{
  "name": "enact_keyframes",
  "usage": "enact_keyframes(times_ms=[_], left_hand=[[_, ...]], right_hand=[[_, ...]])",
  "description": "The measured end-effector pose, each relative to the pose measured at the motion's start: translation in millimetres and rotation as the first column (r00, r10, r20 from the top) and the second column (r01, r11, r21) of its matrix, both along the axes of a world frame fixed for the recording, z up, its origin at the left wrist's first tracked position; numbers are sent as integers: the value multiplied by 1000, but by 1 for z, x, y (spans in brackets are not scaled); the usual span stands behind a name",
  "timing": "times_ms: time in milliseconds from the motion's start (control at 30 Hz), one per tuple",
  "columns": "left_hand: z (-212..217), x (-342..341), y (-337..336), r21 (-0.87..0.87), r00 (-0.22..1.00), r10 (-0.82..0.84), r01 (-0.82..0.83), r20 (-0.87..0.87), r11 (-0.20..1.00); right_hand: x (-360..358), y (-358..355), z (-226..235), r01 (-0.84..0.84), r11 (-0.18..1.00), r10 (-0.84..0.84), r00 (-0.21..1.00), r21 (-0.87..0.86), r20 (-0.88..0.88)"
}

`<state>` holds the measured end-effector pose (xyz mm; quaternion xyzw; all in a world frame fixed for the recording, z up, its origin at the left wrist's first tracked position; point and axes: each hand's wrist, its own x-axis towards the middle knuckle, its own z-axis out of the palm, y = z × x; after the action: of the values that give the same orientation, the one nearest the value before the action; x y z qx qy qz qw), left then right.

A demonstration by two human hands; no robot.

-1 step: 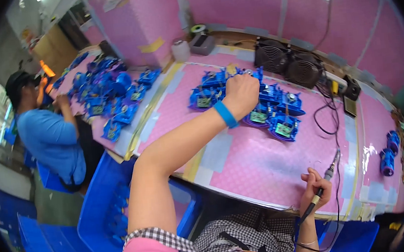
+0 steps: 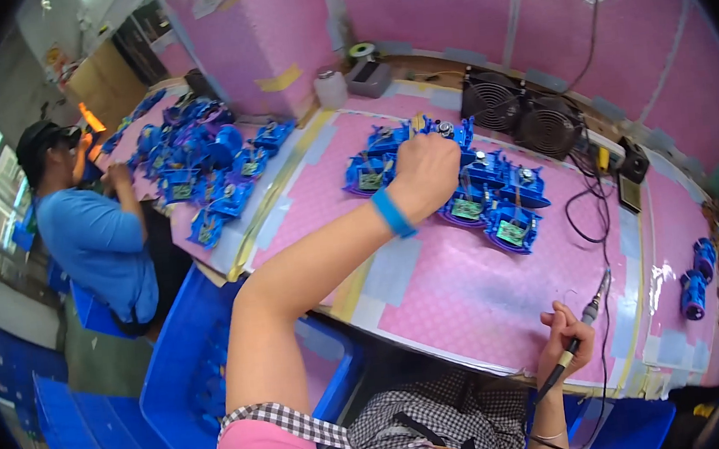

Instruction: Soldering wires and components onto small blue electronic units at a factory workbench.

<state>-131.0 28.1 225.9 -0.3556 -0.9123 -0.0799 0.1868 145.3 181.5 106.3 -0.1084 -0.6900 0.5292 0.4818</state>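
Observation:
My left hand (image 2: pixel 429 176), with a blue band at the wrist, reaches over a cluster of blue plastic housings (image 2: pixel 482 171). Its fingers curl down among them; the fingertips and whatever they grip are hidden. Green circuit boards (image 2: pixel 512 232) and thin wires show on several housings. Near the table's front edge, my right hand (image 2: pixel 566 341) is closed around a soldering iron (image 2: pixel 590 313), tip pointing up and away. A thin curved wire (image 2: pixel 570 292) shows just above its fingers, apart from the housings.
Two black fans (image 2: pixel 492 101) stand behind the housings, beside tangled cables (image 2: pixel 586 194). A white jar (image 2: pixel 331 89) and a solder spool (image 2: pixel 362 51) are at the back. Two blue cylindrical parts (image 2: pixel 693 294) lie right. A co-worker (image 2: pixel 92 233) sits left by piled blue parts (image 2: pixel 226 146); a blue bin (image 2: pixel 163 390) is nearby.
The whole view has shifted slightly, so the scene sits a little further right. My left hand stays at the housings; my right hand still holds the soldering iron.

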Motion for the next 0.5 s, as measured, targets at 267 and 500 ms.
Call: enact_keyframes(times_ms=[267, 500], left_hand=[[-18, 37, -218, -97, 949, 312, -315, -52, 944], [-61, 22, -286, -142, 853, 491, -516, -179, 845]], right_hand=[[0, -5, 2, -88, 996, 88, 996, -1, -6], [0, -1, 2, -63, 998, 63, 998, 24, 6]])
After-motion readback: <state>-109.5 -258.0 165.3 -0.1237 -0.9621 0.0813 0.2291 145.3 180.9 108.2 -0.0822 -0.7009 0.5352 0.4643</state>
